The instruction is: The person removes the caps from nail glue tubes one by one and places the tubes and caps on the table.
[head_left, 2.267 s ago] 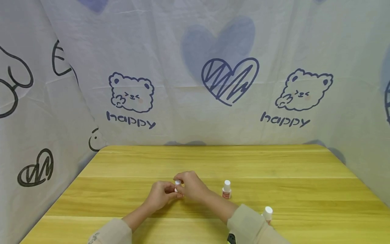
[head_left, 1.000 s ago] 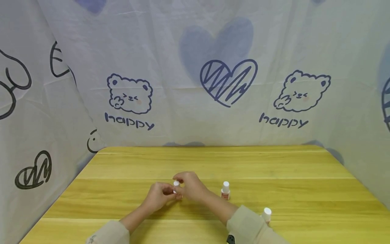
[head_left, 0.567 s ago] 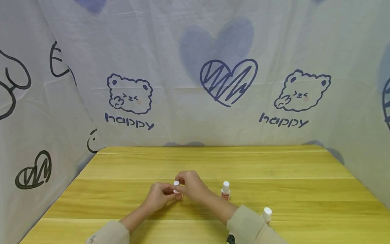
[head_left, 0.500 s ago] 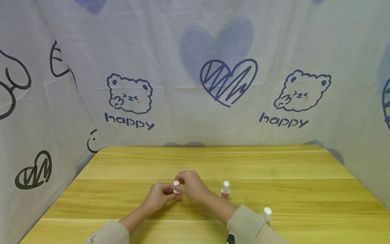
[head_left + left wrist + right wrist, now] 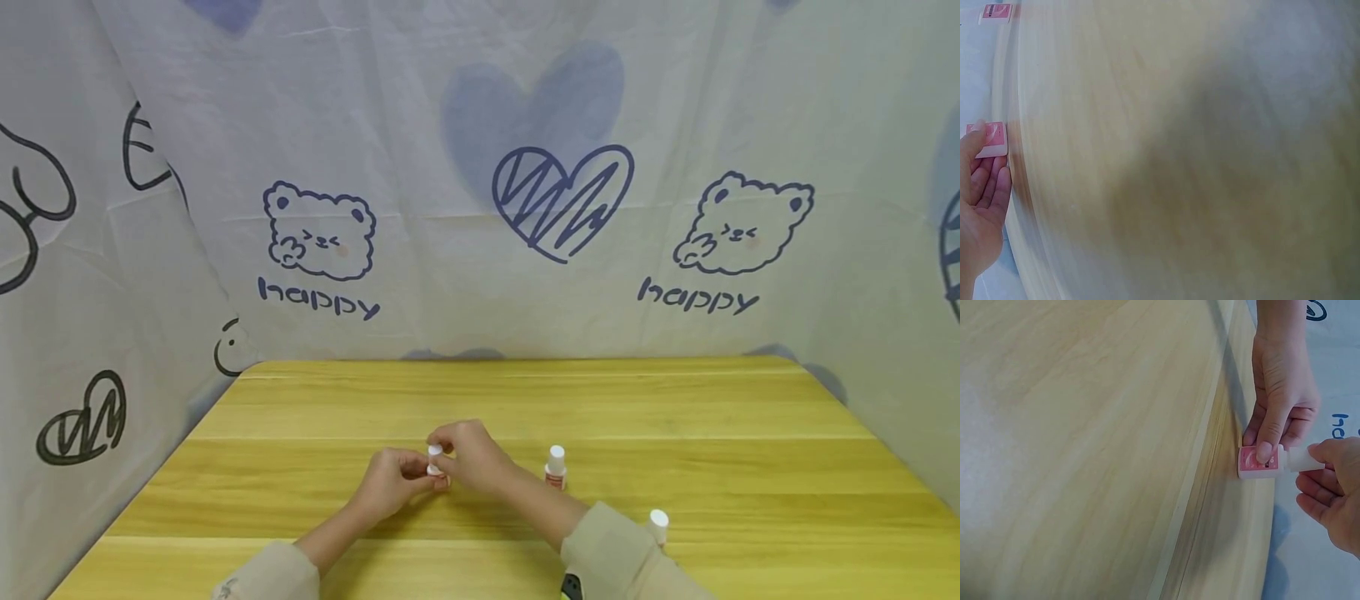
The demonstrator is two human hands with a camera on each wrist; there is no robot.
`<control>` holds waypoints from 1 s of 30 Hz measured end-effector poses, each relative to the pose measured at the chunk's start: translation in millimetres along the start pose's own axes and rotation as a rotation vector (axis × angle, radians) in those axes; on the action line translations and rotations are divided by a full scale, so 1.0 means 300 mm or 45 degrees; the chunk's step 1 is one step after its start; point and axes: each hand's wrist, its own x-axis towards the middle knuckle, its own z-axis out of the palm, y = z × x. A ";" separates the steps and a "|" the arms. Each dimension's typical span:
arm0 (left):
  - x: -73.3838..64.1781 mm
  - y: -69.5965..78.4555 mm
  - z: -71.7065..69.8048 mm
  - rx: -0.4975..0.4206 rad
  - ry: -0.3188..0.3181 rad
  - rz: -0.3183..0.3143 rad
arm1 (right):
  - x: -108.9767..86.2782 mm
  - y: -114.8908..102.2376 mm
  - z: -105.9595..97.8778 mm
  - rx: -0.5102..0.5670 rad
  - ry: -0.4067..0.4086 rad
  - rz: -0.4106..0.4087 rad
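A small bottle [image 5: 1252, 470] with a pink label stands upright on the table between my two hands. My left hand [image 5: 386, 483] holds its body, the thumb lying over the label in the right wrist view. The white cap [image 5: 1301, 460] is pinched by the thumb and fingers of my right hand [image 5: 476, 458]. In the head view the fingers hide much of the bottle. A second bottle like it, white-capped [image 5: 556, 468], stands right of my hands. Nearer the front, a third bottle [image 5: 658, 525] is partly covered by my right sleeve.
The wooden table [image 5: 300, 417] has light plank stripes. Behind it and at its sides hangs a pale cloth [image 5: 450, 283] printed with hearts and bears. In the left wrist view another pink-labelled bottle [image 5: 996, 12] shows at the top left.
My right fingers shift slightly about the cap, while the left hand keeps its hold on the bottle's body. The other two bottles stay in place.
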 end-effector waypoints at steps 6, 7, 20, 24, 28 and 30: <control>0.002 -0.001 0.001 0.035 0.024 0.037 | 0.000 0.003 -0.001 -0.029 -0.032 -0.027; 0.002 -0.001 0.001 0.038 0.026 0.036 | 0.000 0.004 -0.001 -0.036 -0.037 -0.032; -0.001 0.003 -0.002 0.037 0.026 0.028 | 0.004 0.005 0.008 0.012 0.001 -0.053; -0.003 0.003 -0.004 0.021 0.020 0.027 | 0.002 0.001 0.015 0.006 0.026 -0.043; -0.001 0.000 -0.002 0.006 0.019 0.032 | 0.000 -0.002 0.015 -0.002 0.029 -0.019; 0.000 -0.002 -0.001 0.013 0.023 0.039 | 0.001 -0.003 0.015 0.000 0.027 -0.010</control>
